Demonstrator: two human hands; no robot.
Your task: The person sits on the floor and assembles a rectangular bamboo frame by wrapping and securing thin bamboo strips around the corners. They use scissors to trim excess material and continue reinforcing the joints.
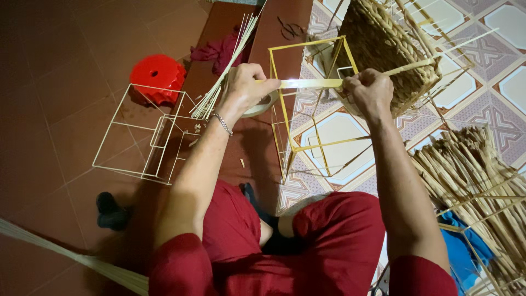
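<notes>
Hands both pinch flat pale strip [309, 83]: I see left hand [246, 87] closed on one end, right hand [370, 93] closed on other. Strip lies taut between them across top of yellow wire frame [307, 145]. Woven basket [383, 46] just beyond right hand; white wire frame [139, 137] and red stool [158, 77] left of left hand.

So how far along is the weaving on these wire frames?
One woven basket looks largely covered. In hand: left hand and right hand stretch a pale strip along the yellow frame, otherwise bare. The white frames are untouched, and a straw pile remains.
</notes>
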